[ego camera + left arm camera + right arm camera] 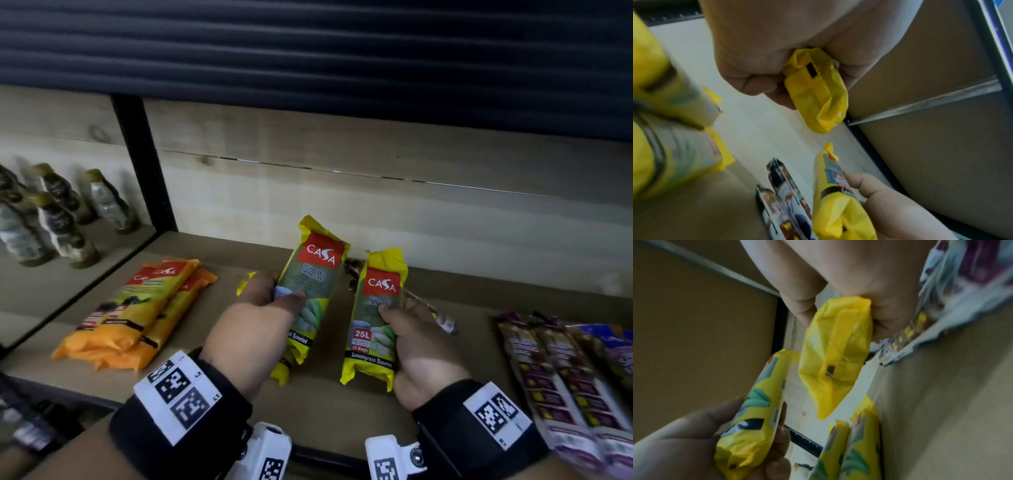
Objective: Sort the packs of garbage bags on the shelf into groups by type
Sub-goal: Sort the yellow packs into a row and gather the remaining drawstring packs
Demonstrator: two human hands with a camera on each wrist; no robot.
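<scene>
Left hand [251, 320]: fingers curled round yellow pack [310, 291], raised over shelf [325, 404] | Right hand [419, 346]: clasps second yellow pack [376, 318] alongside | Advice: lay both together mid-shelf, labels up, between orange packs [137, 308] and purple packs [561, 377], touching neither.

Two yellow Casa lemongrass packs are held tilted above the shelf [445, 291], side by side: the left pack [313, 284] and the right pack [375, 318]. Orange packs [137, 315] lie stacked at the left, purple packs [565, 377] fanned at the right.
</scene>
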